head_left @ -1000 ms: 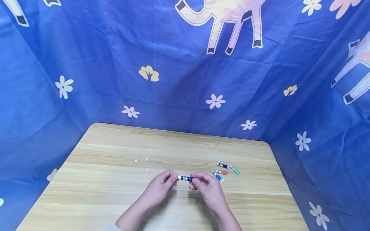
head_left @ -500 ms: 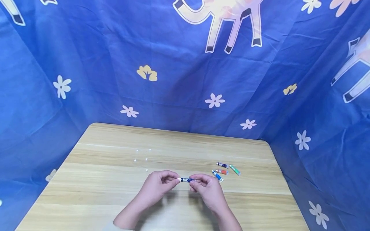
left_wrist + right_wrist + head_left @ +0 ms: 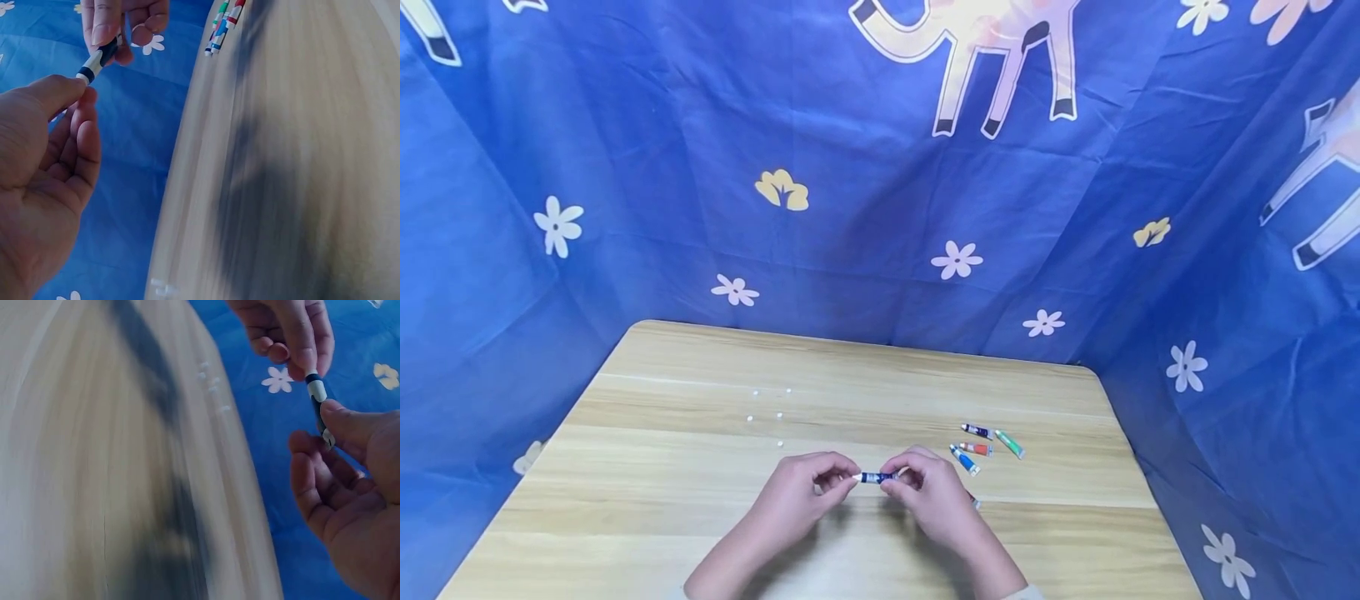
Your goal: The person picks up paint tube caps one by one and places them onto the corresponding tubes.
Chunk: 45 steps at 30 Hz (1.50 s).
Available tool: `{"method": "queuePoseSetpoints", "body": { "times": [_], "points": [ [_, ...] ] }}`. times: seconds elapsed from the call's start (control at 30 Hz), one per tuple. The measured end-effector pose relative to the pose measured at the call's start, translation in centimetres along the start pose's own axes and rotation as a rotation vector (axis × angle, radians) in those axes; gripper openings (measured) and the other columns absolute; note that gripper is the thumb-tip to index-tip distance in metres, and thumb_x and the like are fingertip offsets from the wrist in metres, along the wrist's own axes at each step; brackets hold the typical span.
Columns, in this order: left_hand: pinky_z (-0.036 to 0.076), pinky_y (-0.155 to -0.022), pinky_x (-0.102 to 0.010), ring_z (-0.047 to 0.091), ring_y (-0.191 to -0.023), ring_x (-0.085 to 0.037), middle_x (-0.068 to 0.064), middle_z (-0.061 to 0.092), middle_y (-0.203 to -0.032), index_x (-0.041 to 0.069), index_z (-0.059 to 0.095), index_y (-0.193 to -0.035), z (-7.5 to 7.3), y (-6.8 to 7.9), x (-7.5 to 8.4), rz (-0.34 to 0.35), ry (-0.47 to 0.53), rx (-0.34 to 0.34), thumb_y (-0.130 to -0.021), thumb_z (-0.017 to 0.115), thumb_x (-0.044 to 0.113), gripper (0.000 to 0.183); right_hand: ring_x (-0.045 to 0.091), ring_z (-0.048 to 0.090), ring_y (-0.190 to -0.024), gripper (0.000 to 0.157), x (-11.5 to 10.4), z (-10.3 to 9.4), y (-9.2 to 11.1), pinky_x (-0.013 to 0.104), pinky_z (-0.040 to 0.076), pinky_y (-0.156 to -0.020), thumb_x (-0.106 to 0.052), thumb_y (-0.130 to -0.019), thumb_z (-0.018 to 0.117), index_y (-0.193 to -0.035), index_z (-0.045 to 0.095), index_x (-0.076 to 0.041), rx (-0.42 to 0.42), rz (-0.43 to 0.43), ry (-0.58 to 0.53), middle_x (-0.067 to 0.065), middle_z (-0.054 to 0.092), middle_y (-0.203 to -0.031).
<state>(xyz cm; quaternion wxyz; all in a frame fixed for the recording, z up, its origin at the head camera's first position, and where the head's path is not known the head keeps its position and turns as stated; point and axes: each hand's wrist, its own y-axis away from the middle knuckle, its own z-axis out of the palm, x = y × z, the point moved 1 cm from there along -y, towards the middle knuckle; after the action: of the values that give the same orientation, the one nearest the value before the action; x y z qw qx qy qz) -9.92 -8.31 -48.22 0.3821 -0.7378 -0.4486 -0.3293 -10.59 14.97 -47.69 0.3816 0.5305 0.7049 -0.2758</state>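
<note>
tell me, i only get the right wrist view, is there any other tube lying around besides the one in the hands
Observer: Yes, the head view shows a green tube lying on the table, farther out than the right hand and to its right.
Operator: ok, and in my view the held tube shows against the blue cloth, what is behind it in the head view
Observer: There, bare table top shows behind it, not the cloth.
</note>
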Motion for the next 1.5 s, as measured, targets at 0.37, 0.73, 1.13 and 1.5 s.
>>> {"method": "queuePoseSetpoints", "body": {
  "times": [0.37,0.73,1.13,1.5],
  "points": [
    [0.059,-0.075,-0.02,0.061,-0.081,0.006,0.0,0.075,-0.107,0.011,0.075,-0.119,-1.3,-0.2,-1.6,-0.207,-0.102,0.041,-0.089,0.086,0.006,0.031,-0.004,0.06,-0.084,0.02,-0.5,-0.3,-3.3,0.017,0.057,-0.077,-0.023,-0.1,0.078,-0.119,0.081,-0.018,-0.073,-0.127,0.304,-0.011,0.072,-0.102],
    [0.061,-0.09,-0.048,0.069,-0.097,-0.025,-0.019,0.066,-0.128,0.01,0.072,-0.126,-3.1,-1.8,-6.4,-0.393,-0.315,0.044,-0.093,0.083,0.015,0.035,0.01,0.072,-0.092,0.012,0.7,-2.6,-10.7,0.031,0.06,-0.082,-0.022,-0.1,0.079,-0.112,0.083,-0.021,0.064,-0.046,0.407,-0.007,0.077,-0.101],
    [0.059,-0.088,-0.051,0.066,-0.095,-0.027,-0.015,0.067,-0.108,0.003,0.071,-0.116,-3.7,-2.0,-8.7,-0.471,-0.367,0.024,-0.09,0.082,0.011,0.029,0.014,0.06,-0.085,0.007,6.0,-0.5,-15.7,0.037,0.055,-0.082,-0.018,-0.1,0.079,-0.104,0.084,-0.016,0.035,0.05,0.495,0.0,0.07,-0.096],
    [0.055,-0.075,-0.039,0.059,-0.079,-0.017,-0.007,0.065,-0.09,0.003,0.073,-0.103,-4.0,-2.3,-8.4,-0.42,-0.405,0.04,-0.094,0.069,0.001,0.011,0.018,0.061,-0.089,0.014,6.0,0.7,-17.3,0.04,0.058,-0.089,-0.018,-0.097,0.081,-0.111,0.083,-0.016,0.097,0.062,0.584,0.004,0.066,-0.101]
  ]
}}
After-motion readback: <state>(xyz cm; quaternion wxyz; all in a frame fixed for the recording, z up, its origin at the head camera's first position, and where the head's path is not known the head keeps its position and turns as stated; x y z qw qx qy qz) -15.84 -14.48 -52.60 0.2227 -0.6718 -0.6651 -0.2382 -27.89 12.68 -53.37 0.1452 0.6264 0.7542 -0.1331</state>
